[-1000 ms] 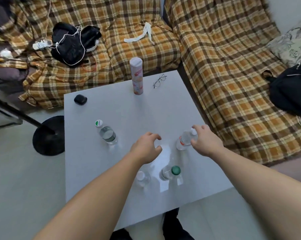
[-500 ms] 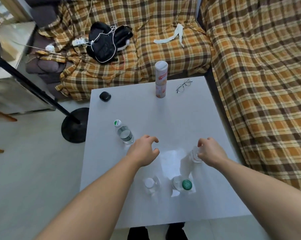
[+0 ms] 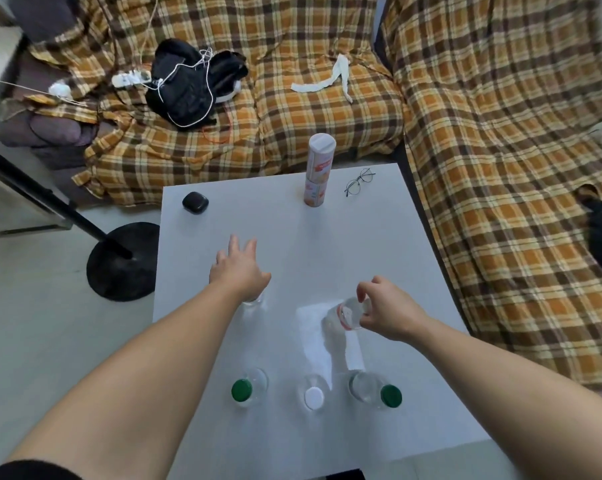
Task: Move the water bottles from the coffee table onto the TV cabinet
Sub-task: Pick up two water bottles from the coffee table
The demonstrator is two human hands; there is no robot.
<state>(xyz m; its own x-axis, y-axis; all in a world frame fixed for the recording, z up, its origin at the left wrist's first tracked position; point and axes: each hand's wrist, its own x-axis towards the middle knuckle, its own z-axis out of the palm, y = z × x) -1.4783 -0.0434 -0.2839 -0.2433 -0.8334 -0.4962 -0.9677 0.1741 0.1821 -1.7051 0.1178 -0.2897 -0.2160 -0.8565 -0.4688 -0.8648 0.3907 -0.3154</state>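
Note:
Several clear water bottles stand on the white coffee table (image 3: 327, 244). My right hand (image 3: 386, 311) is closed around the top of a red-labelled bottle (image 3: 342, 315), which tilts toward me at the table's right. My left hand (image 3: 239, 268) hovers with its fingers spread over another bottle (image 3: 253, 301); only that bottle's lower body shows under the palm. Along the near edge stand a green-capped bottle (image 3: 244, 390), a white-capped bottle (image 3: 313, 396) and a second green-capped bottle (image 3: 375, 393). The TV cabinet is out of view.
At the table's far side are a tall pink snack tube (image 3: 318, 171), a pair of glasses (image 3: 359, 181) and a small black case (image 3: 195, 202). Plaid-covered sofas (image 3: 500, 150) wrap the back and right. A black stand base (image 3: 121, 261) sits on the floor at left.
My left hand has reached forward and opened over the left bottle, hiding its cap. My right hand has gripped the red-labelled bottle and tipped it. The view dropped, showing a third near bottle.

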